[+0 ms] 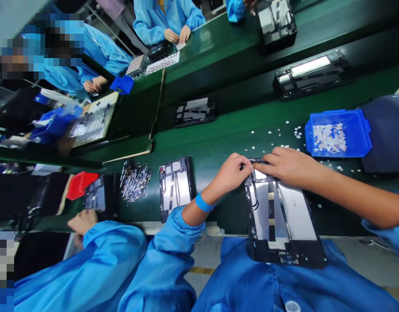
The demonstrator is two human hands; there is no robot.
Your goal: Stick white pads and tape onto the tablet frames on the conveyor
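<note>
Two hands (230, 173) (289, 164) pinch one tablet frame (280, 216) at its top edge

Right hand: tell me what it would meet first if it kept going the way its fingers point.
The right hand points left along the top edge of the tablet frame. It would meet the left hand first; their fingertips already look nearly touching, though depth is unclear.

Electronics assembly factory line. Long green tabletop (219, 143) with conveyor lanes; tablet frames (195, 110) spaced along it; blue parts bin (338, 132) at right; workers in blue coats (168, 19) seated on far side.
</note>
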